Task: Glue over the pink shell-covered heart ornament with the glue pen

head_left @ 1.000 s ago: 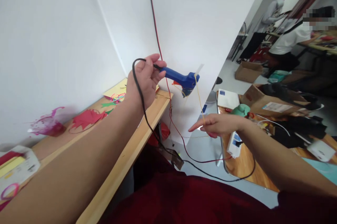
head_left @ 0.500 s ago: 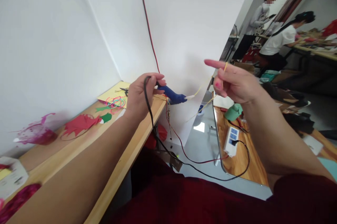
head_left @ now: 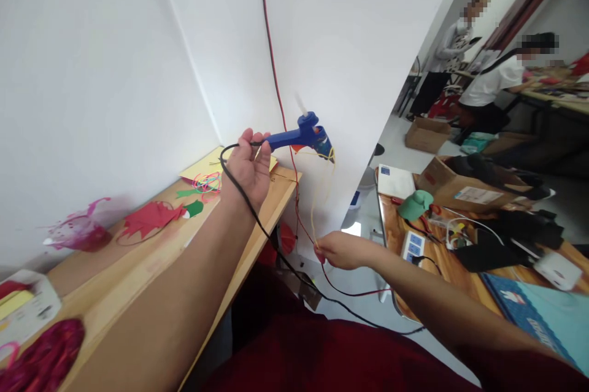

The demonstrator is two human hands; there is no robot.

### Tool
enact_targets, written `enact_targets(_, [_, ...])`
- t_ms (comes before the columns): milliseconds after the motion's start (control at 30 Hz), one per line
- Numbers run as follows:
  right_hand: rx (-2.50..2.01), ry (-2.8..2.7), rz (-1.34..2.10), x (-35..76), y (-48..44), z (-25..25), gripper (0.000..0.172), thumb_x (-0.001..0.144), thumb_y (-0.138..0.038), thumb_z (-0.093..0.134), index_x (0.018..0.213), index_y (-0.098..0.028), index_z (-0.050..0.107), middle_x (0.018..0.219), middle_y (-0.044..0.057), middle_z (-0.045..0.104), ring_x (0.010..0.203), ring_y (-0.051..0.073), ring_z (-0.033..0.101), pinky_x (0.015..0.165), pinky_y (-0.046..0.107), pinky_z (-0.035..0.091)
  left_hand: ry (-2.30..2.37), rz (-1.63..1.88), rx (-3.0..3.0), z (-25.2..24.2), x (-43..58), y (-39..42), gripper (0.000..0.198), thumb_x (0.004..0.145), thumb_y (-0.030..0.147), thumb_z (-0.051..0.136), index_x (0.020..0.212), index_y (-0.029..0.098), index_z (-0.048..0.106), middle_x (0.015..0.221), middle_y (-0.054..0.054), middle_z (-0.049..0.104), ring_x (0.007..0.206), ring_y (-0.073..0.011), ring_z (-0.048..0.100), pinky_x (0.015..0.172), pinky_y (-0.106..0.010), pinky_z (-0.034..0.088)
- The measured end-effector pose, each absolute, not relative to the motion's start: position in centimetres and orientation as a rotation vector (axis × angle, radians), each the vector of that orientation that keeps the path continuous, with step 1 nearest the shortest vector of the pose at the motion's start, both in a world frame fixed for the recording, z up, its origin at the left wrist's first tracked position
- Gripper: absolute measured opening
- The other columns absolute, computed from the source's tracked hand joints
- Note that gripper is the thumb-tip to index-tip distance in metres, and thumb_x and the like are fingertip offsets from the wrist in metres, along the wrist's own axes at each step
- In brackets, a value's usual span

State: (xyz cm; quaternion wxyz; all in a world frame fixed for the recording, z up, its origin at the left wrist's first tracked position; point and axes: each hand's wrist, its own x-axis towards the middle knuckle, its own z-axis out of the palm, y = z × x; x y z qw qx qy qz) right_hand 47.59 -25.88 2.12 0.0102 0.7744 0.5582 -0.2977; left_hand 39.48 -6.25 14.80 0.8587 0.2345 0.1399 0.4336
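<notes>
My left hand [head_left: 251, 168] is closed on the handle end of a blue hot glue gun [head_left: 294, 136], palm turned up, in front of the white wall. A whitish glue stick [head_left: 301, 105] pokes up out of the gun's back. From the handle the black cord [head_left: 239, 186] loops over my left wrist and runs down. A thin yellow string [head_left: 313, 214] hangs from around the gun's nozzle. Its lower end is pinched in the fingers of my right hand [head_left: 345, 251], below and right of the gun.
A wooden shelf [head_left: 165, 238] on the left carries red cut paper [head_left: 154, 217], coloured loops [head_left: 206, 182] and yellow paper. A red cable [head_left: 275, 67] runs down the wall. A low table at right holds a power strip [head_left: 413, 246] and a cardboard box [head_left: 460, 186]. Two people are behind.
My right hand has dropped from beside the gun to below it, pulling the yellow string down. The glue gun has turned, so its body and glue stick now show. My left hand rolled palm-up.
</notes>
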Motion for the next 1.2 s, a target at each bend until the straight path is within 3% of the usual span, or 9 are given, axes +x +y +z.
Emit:
enact_targets(167, [2.368,1.533,-0.796,48.4,-25.9,-0.4,0.026,0.083,-0.008,0.056,0.1,-0.012,0.075,0.099,0.019,0.076,0.092,0.03,0.072,0.073,0.035,0.048,0.271,0.963,0.49,15.2,38.8,-5.6,0.022,0.107,0.019,0.041,0.108,0.015,0.062,0.076,-0.001,0.064,0.076,-0.0084,0.071,0.069,-0.013,0.058])
enact_targets(500, [2.364,1.275,-0.867,50.6,-30.3,-5.3,0.014,0.092,-0.03,0.07,0.1,-0.019,0.074,0.101,0.009,0.077,0.098,0.024,0.073,0.089,0.041,0.057,0.255,1.016,0.425,15.6,37.8,-3.5,0.026,0.107,0.019,0.039,0.094,0.017,0.062,0.073,-0.001,0.063,0.076,-0.0085,0.072,0.066,-0.011,0.057])
enact_targets(667, [2.638,1.418,-0.743,51.6,-29.9,-3.4,0.063,0.07,-0.034,0.086,0.129,-0.019,0.069,0.129,0.018,0.071,0.125,0.04,0.064,0.103,0.051,0.05,0.293,0.944,0.337,15.0,37.8,-4.1,0.025,0.107,0.016,0.037,0.105,0.014,0.062,0.072,0.0,0.062,0.071,-0.0077,0.07,0.062,-0.011,0.056])
enact_targets(800, [2.99,1.469,-0.491,53.2,-27.7,0.6,0.041,0.098,-0.039,0.053,0.132,-0.02,0.064,0.129,0.014,0.07,0.111,0.026,0.07,0.1,0.041,0.052,0.292,0.911,0.321,14.5,37.6,-4.4,0.026,0.107,0.014,0.035,0.112,0.014,0.06,0.071,0.0,0.062,0.066,-0.0067,0.069,0.059,-0.011,0.056])
enact_targets(900, [3.37,1.598,-0.345,53.6,-26.0,3.3,0.06,0.092,-0.05,0.061,0.145,-0.023,0.048,0.147,0.015,0.057,0.112,0.025,0.068,0.092,0.04,0.056,0.29,0.912,0.318,14.3,37.3,-4.4,0.025,0.107,0.013,0.035,0.113,0.014,0.06,0.07,0.001,0.062,0.064,-0.0063,0.069,0.059,-0.011,0.056])
enact_targets(967, [3.471,1.94,-0.639,53.4,-25.4,4.5,0.068,0.084,-0.054,0.071,0.142,-0.026,0.049,0.151,0.013,0.051,0.119,0.025,0.064,0.089,0.037,0.057,0.286,0.908,0.327,14.2,37.1,-4.3,0.024,0.107,0.014,0.036,0.112,0.014,0.059,0.07,0.001,0.063,0.066,-0.0071,0.07,0.059,-0.011,0.056])
enact_targets(1033, [3.342,2.223,-1.161,53.1,-25.1,5.6,0.053,0.083,-0.058,0.071,0.122,-0.024,0.061,0.133,0.011,0.064,0.113,0.022,0.065,0.086,0.034,0.055,0.283,0.907,0.348,14.0,36.8,-4.0,0.023,0.108,0.015,0.036,0.109,0.014,0.059,0.069,0.001,0.062,0.069,-0.0079,0.071,0.058,-0.01,0.055])
enact_targets(1100, [3.301,2.275,-1.57,53.3,-25.1,6.9,0.044,0.084,-0.064,0.067,0.095,-0.022,0.061,0.089,0.004,0.068,0.085,0.018,0.068,0.073,0.031,0.053,0.296,0.905,0.369,13.7,36.4,-3.7,0.024,0.108,0.016,0.035,0.105,0.015,0.058,0.067,0.001,0.061,0.07,-0.0083,0.071,0.055,-0.009,0.053])
enact_targets(1200, [3.623,2.218,-1.689,54.7,-25.3,9.2,0.045,0.082,-0.063,0.07,0.081,-0.024,0.048,0.059,-0.009,0.04,0.05,0.01,0.044,0.052,0.025,0.039,0.343,0.856,0.408,13.0,35.8,-3.0,0.025,0.107,0.016,0.035,0.097,0.016,0.058,0.065,0.002,0.058,0.067,-0.0071,0.069,0.048,-0.008,0.046])
